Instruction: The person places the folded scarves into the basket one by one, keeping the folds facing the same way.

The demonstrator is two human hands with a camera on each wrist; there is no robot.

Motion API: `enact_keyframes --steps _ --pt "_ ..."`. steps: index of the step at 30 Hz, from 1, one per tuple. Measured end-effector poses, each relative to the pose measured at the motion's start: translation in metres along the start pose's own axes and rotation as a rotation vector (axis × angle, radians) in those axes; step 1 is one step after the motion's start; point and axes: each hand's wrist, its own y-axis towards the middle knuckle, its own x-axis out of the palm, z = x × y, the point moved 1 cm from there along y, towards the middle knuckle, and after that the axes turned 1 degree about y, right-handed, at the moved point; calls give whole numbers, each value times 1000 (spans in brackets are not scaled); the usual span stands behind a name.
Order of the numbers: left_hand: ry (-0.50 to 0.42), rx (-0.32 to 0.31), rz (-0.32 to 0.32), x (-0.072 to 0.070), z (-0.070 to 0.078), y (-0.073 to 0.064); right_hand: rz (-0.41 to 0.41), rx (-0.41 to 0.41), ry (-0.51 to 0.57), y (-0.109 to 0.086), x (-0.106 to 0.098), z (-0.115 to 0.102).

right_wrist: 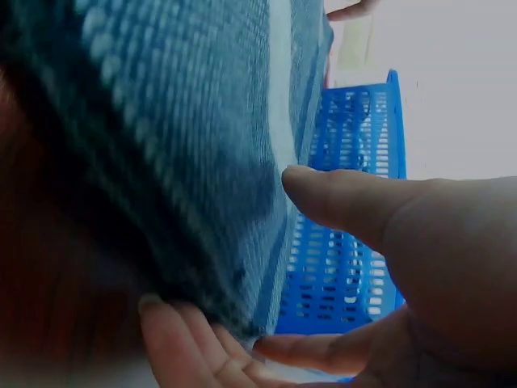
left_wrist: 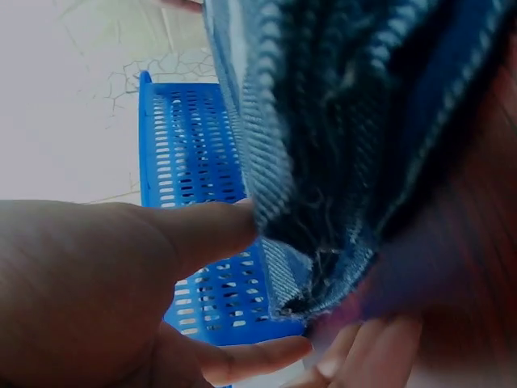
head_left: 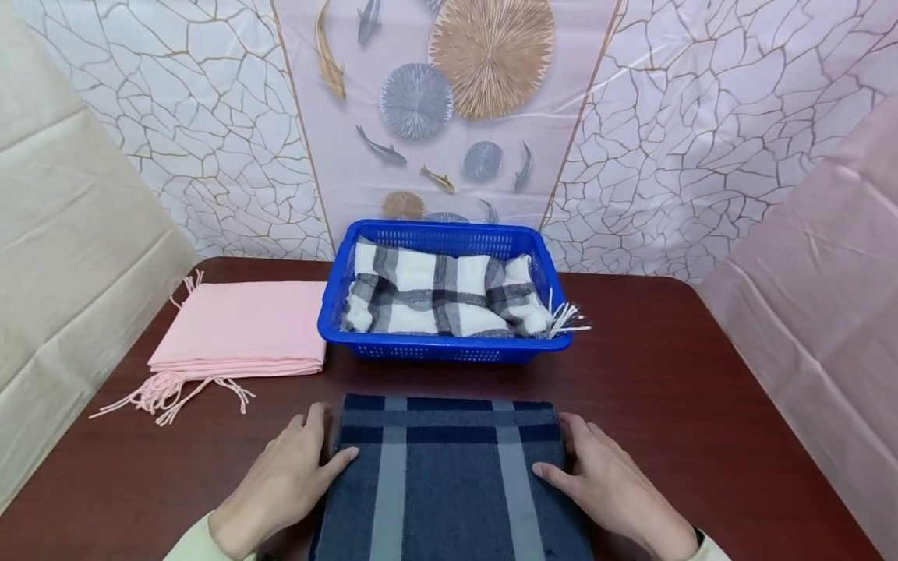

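A thick folded scarf [head_left: 456,475], dark blue with pale grey stripes, lies on the table at the near edge of the head view. My left hand [head_left: 284,471] holds its left side, thumb on the top layer and the other fingers down along the edge. On the opposite side my right hand [head_left: 610,483] grips it the same way. In the left wrist view the stacked layers of the scarf [left_wrist: 323,121] show between thumb and fingers. The right wrist view has fingertips at the lower edge of the scarf [right_wrist: 194,145].
Beyond the blue scarf stands a blue plastic basket [head_left: 449,347] holding a black-and-white checked scarf [head_left: 414,273], its fringe hanging over the right rim. A folded pink fringed scarf [head_left: 242,323] lies left of the basket on the dark brown table [head_left: 673,374]. Patterned cloth hangs behind.
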Motion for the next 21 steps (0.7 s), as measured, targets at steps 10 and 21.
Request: enact_keyframes --steps 10,21 --pt "-125 17 19 6 3 1 -31 47 8 1 6 2" --pt "-69 -63 9 13 9 -1 -41 49 -52 8 5 0"
